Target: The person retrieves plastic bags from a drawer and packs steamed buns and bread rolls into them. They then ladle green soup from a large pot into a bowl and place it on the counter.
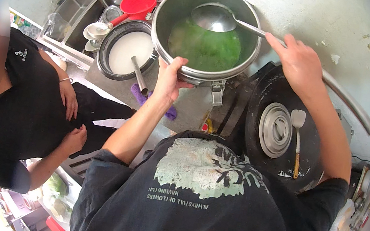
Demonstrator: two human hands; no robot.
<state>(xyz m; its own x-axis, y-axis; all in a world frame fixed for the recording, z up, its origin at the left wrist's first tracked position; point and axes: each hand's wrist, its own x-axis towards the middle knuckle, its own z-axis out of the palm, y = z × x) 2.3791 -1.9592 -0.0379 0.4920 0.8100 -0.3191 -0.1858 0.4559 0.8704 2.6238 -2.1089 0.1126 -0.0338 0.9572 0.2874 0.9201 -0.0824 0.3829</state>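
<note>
My right hand (300,63) grips the long metal handle of a large ladle (217,19). The ladle's bowl hangs inside a tall stainless steel pot (166,12), above a steaming green liquid (208,47). With my left hand (170,79) I hold the near rim of this pot, thumb on the edge. A metal clasp (217,93) hangs from the pot's near side. Left of it stands a dark-rimmed round vessel (103,54) of white liquid (129,50), with a metal handle (139,75) leaning out over its rim.
A person (25,94) in black stands at the left, hands (74,135) low. Behind are a metal sink (75,23) and a red plastic dipper (138,3). A black wok (279,87) at right holds a metal lid (275,129) and a spatula (297,139). A purple cloth (139,95) lies below the vessel.
</note>
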